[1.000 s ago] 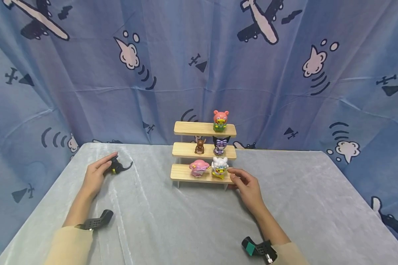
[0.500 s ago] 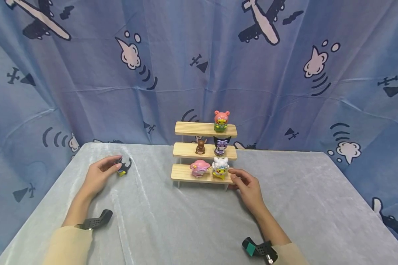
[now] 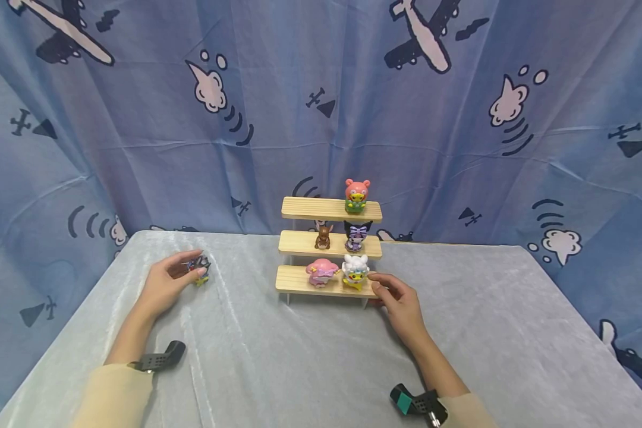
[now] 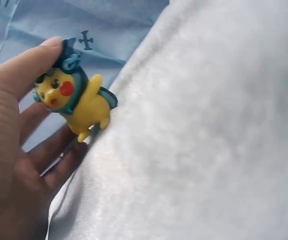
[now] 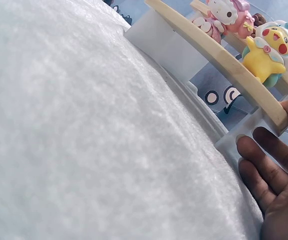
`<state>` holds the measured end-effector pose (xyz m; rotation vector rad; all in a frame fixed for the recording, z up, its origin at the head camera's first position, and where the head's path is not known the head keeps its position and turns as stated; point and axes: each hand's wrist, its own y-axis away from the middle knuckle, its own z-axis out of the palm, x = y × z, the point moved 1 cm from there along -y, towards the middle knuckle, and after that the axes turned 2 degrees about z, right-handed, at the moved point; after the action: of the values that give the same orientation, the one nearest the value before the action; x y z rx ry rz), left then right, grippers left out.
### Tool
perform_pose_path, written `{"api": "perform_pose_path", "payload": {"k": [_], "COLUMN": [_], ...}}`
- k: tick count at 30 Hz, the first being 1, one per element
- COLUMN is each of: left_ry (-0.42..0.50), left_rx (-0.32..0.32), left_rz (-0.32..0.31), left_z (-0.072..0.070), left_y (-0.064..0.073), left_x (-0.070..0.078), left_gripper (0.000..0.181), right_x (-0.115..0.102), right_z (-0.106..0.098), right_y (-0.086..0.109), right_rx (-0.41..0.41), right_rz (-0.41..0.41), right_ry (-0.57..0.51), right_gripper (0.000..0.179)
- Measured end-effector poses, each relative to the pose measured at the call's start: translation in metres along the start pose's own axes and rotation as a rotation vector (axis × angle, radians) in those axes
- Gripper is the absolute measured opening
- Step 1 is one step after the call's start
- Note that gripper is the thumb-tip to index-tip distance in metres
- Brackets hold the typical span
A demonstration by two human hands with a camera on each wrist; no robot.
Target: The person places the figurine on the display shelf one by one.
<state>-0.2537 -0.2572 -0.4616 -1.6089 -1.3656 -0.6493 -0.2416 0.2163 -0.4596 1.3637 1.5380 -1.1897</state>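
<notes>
**Five on the shelves, one in hand**

While pinched off the table (image 3: pixel 310 356) in the left hand (image 3: pixel 163 285), yellow figure (image 4: pixel 76 102) not yet shelved. Further right, wooden stand (image 3: pixel 329 246): three tiers, five figures placed, open spots left. Right hand (image 3: pixel 401 303) gripping lowest tier's end, fingers curled around it.

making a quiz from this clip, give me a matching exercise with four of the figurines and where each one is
Things:
1. pink-hooded figurine
2. brown figurine
3. white-hooded yellow figurine
4. dark-capped yellow figurine

Places:
A. bottom shelf, right end
B. held in the left hand over the table
C. top shelf
D. middle shelf, left of the purple-bowed figurine

Pairs: 1-C, 2-D, 3-A, 4-B
</notes>
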Motion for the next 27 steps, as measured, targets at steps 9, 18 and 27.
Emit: {"api": "perform_pose_path", "payload": {"k": [9,18,27], "left_ry": [0.05,0.036,0.114], "left_rx": [-0.098,-0.07,-0.006], "left_rz": [0.029,-0.03,0.032], "left_z": [-0.0038,-0.0038,-0.0041], "left_y": [0.0017,0.0005,0.0004], "left_x": [0.0007,-0.0013,-0.0032], "left_gripper": [0.048,0.053,0.057], "right_x": [-0.0008,0.0003,0.0014], "right_z": [0.0012,0.0013,0.0015], "right_y": [-0.0003,-0.0001,0.0003], "right_rx": [0.004,0.005,0.01], "right_rz": [0.003,0.005,0.009], "right_ry": [0.009,0.029,0.016], "right_gripper": [0.027,0.027,0.026]}}
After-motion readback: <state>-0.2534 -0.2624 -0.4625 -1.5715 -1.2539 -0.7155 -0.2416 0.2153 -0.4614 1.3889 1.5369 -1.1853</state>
